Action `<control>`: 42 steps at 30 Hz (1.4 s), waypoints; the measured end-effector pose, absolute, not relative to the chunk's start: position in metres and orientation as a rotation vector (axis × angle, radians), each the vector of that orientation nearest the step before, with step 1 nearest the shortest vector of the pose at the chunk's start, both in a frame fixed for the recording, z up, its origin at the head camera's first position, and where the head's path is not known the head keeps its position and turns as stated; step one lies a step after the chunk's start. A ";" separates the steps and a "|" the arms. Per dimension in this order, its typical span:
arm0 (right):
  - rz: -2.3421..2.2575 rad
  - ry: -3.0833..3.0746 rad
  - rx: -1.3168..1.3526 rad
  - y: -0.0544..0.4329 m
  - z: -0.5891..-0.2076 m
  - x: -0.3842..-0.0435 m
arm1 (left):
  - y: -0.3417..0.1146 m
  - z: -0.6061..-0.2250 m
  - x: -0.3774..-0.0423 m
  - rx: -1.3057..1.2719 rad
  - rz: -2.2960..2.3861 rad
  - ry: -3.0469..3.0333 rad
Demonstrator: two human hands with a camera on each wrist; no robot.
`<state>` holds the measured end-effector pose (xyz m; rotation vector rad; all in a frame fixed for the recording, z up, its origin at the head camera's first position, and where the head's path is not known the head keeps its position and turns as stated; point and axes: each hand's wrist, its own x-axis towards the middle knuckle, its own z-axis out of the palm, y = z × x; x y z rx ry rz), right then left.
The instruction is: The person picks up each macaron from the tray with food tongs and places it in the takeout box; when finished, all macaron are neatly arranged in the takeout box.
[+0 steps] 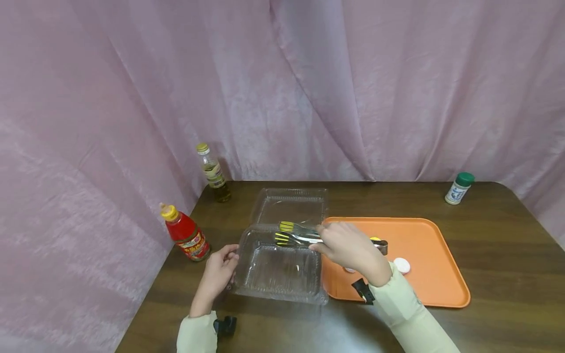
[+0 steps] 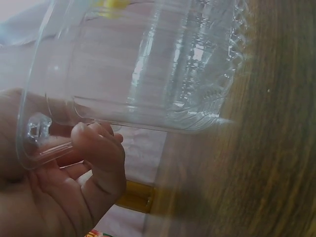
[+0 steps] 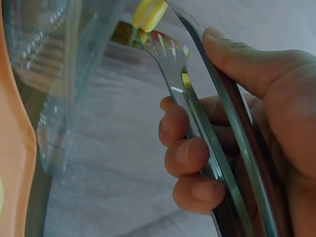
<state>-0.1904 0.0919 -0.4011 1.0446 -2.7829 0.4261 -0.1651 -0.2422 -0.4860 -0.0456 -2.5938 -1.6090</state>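
1. Right hand (image 1: 348, 246) holds silver slotted metal tongs (image 1: 308, 239), a small yellow rounded piece (image 3: 149, 15) between their tips above the clear rectangular plastic box (image 1: 280, 274); a slackened squeeze could drop it.
2. Left hand (image 1: 219, 269) pinches the box by its edge; uneven pulling could tip it.

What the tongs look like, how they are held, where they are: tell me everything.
The tongs look like silvery metal: two long arms with slotted, fork-like ends, joined by a rounded bend. The right hand holds them, fingers round one arm, thumb on the other. They point leftward in the head view, ends over the clear box, bend over the orange tray. The ends pinch a yellow piece.
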 end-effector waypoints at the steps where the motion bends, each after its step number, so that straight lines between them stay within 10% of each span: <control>1: 0.409 -2.777 1.058 0.090 -0.403 -0.192 | -0.242 -0.486 -0.166 -0.044 -1.603 -2.596; 42: 0.258 -2.719 1.235 0.047 -0.449 -0.207 | -0.236 -0.483 -0.163 0.039 -1.556 -2.581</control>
